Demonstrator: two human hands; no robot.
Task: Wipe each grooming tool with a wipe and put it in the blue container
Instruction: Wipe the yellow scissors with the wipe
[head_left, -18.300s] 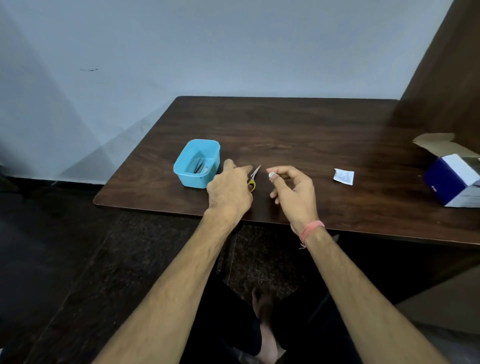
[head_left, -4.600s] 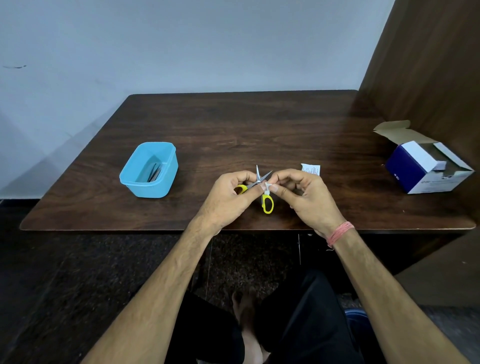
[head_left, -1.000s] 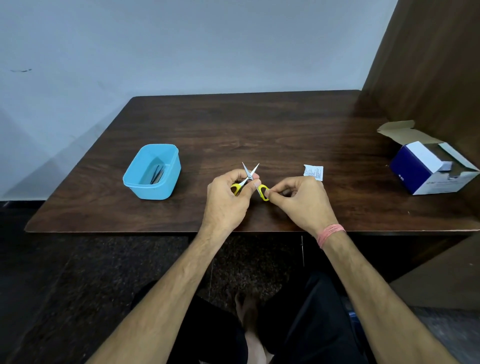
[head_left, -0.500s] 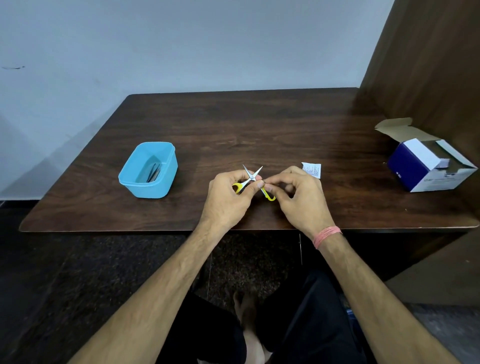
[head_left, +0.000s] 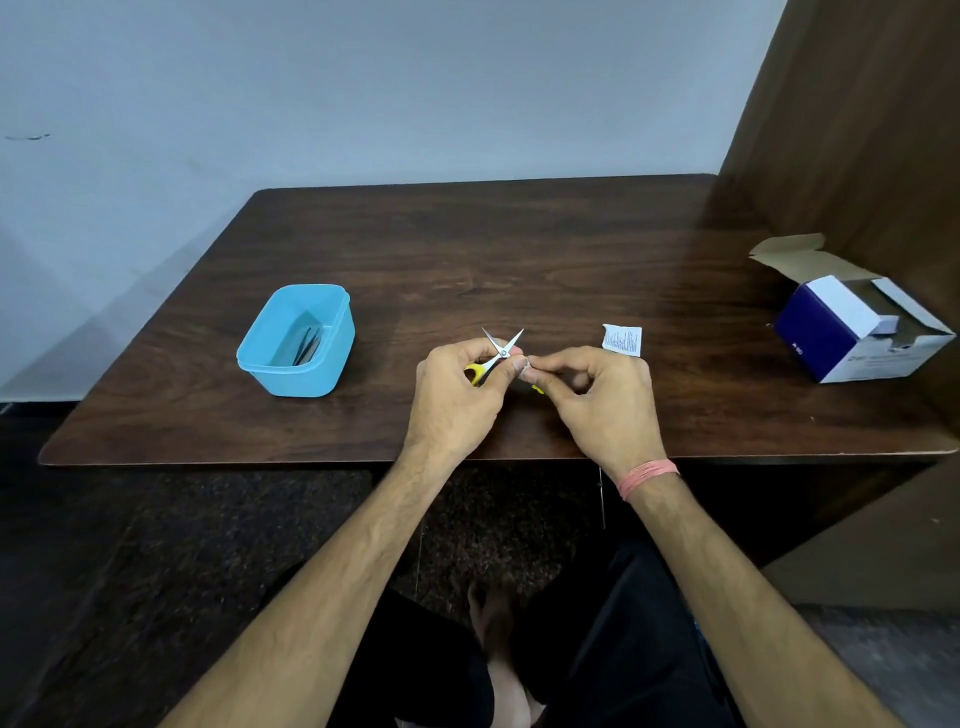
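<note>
Small scissors (head_left: 501, 349) with yellow handles are held above the table's near edge, blades spread and pointing away from me. My left hand (head_left: 457, 395) grips the left yellow handle. My right hand (head_left: 597, 400) pinches a small wipe (head_left: 525, 362) against the scissors just below the pivot, hiding most of the right handle. The blue container (head_left: 332, 343) stands to the left on the table, with dark thin tools (head_left: 306, 347) lying inside it.
A torn white wipe sachet (head_left: 622, 340) lies just beyond my right hand. An open blue and white cardboard box (head_left: 852, 332) sits at the table's right end beside a wooden wall panel (head_left: 857, 130). The dark wooden table (head_left: 467, 249) stretches back to a pale wall.
My right hand slid the wipe from the right yellow handle up toward the pivot. The blades stay spread, and my left hand keeps hold of its handle.
</note>
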